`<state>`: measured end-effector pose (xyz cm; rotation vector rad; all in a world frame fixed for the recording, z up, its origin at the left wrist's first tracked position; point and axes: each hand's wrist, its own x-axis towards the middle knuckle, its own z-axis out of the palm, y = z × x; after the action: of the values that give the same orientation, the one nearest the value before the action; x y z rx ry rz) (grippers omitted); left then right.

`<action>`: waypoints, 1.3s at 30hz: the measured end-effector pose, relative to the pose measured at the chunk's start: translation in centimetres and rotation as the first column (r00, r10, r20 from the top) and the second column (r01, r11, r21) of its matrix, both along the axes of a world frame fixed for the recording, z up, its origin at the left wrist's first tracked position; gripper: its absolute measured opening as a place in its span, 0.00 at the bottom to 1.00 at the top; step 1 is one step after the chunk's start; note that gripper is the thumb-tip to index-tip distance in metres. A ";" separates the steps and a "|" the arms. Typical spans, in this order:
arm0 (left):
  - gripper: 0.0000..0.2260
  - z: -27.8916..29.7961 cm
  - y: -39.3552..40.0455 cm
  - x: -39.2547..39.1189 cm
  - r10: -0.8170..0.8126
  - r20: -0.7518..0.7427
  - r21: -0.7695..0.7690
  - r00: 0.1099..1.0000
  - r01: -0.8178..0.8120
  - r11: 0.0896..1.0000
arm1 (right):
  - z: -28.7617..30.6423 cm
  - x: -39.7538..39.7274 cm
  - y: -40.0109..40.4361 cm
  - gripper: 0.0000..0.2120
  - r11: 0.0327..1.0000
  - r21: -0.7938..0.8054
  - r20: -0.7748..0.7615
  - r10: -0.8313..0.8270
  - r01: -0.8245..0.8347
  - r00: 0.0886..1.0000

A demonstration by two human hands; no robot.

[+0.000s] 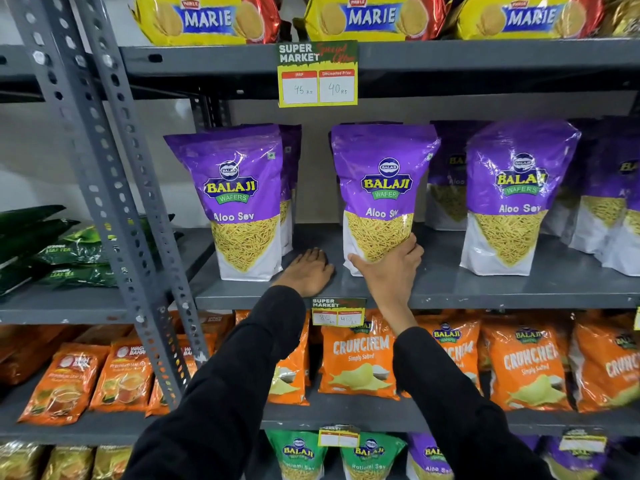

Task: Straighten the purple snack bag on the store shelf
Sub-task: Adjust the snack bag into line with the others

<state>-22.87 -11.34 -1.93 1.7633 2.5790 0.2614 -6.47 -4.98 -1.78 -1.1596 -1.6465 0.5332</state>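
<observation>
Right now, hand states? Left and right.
Left hand: open, flat on the shelf.
Right hand: gripping the middle purple snack bag at its base.

1. I read "BALAJI WAFERS Aloo Sev" on the purple snack bag (381, 195).
2. The yellow packs (204, 19) above said "MARIE".
3. The price tag (317, 74) read "SUPER MARKET", 45 and 40.
4. The orange bags (360, 358) said "CRUNCHEM Simply Salted".

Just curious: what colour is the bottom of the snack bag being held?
White, below the purple top, on the bag in the right hand; head view.
</observation>
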 end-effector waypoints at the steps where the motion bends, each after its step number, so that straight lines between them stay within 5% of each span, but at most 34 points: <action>1: 0.28 0.0 -0.1 0.1 -0.003 0.001 -0.004 1.000 0.003 1.000 | -0.1 0.0 0.1 0.62 1.000 0.003 0.001 0.000 0.000 1.000; 39: 0.28 0.3 -0.3 0.8 0.010 -0.015 -0.030 1.000 -0.010 0.999 | -0.8 0.4 -0.1 0.62 0.998 0.057 0.021 0.012 -0.013 1.000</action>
<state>-22.12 -11.59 -1.65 1.7497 2.5880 0.2087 -6.06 -5.12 -2.58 -1.1173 -1.6768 0.4809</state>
